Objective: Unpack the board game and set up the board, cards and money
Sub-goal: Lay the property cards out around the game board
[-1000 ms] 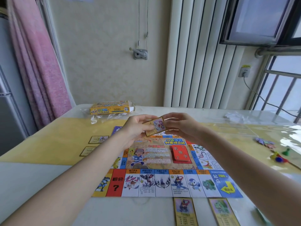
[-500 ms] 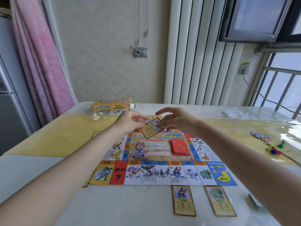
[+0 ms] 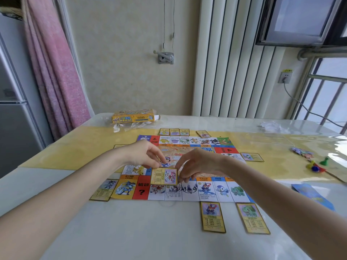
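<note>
The colourful game board (image 3: pixel 189 191) lies flat in the middle of the table. Just above its near row hangs a yellow-bordered property card (image 3: pixel 164 176), turned sideways. My left hand (image 3: pixel 144 155) pinches the card's top edge with curled fingers. My right hand (image 3: pixel 197 164) holds the card's right edge with its fingertips. Matching cards lie around the board: two at the near edge (image 3: pixel 213 216) (image 3: pixel 252 218), one at the left corner (image 3: pixel 104 190), several along the far edge (image 3: pixel 174 131) and one on the right (image 3: pixel 251 157). My right hand hides the board's centre.
The yellow game box (image 3: pixel 134 116) and clear plastic wrap (image 3: pixel 131 125) lie at the far left. Plastic tokens (image 3: pixel 315 167) and purple pieces (image 3: pixel 302 152) sit at the right. A blue paper stack (image 3: pixel 311 195) lies by my right forearm. A refrigerator and pink curtain stand left.
Both hands have come down and nearer to me with the card, which now lies sideways over the board's near row. My right hand, open before, now holds the card's edge.
</note>
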The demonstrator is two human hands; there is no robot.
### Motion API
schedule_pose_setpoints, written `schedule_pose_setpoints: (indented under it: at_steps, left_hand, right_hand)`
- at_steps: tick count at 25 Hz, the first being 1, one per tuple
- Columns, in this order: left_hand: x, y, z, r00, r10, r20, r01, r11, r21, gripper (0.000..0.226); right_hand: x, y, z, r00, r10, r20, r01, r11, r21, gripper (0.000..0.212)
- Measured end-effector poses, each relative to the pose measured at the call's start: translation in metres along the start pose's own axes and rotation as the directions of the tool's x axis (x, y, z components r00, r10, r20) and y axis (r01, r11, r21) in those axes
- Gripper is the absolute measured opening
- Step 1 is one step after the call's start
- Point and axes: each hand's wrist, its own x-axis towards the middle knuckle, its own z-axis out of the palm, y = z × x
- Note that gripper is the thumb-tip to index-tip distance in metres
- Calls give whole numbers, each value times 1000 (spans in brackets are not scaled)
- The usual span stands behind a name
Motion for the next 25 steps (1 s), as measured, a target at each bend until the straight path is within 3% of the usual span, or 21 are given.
schedule_pose_setpoints:
  at_steps: [7,11,13,16,18,22,25]
  left_hand:
    - [-3,2,-2,1000,11,13,-12,999,53,21]
    - [-7,1,-3,999,5,49,-8,999,54,19]
    - [-13,-1,-1,992,-57,110,50,996,68,17]
    - [-28,-5,8,949,-147,278,149,989,14,14]
    - [-36,-7,10,919,-167,356,172,985,17,11]
    - [-39,-17,1,953,-198,228,160,971,175,8]
    - [-39,-19,4,941,-235,245,171,952,256,11]
  right_hand:
    - [3,-2,3,1000,-14,9,13,997,78,11]
    - [3,-11,18,1000,-19,21,20,999,-37,11]
    - [3,-16,27,1000,8,11,-8,997,-79,7]
    - [6,-21,39,988,87,-125,-90,996,-18,5]
    - [8,-22,48,991,32,-128,-49,990,-130,11]
    - [12,-26,71,991,-126,-38,110,950,-292,16]
    - [18,-27,83,969,-240,-65,185,871,-455,18]
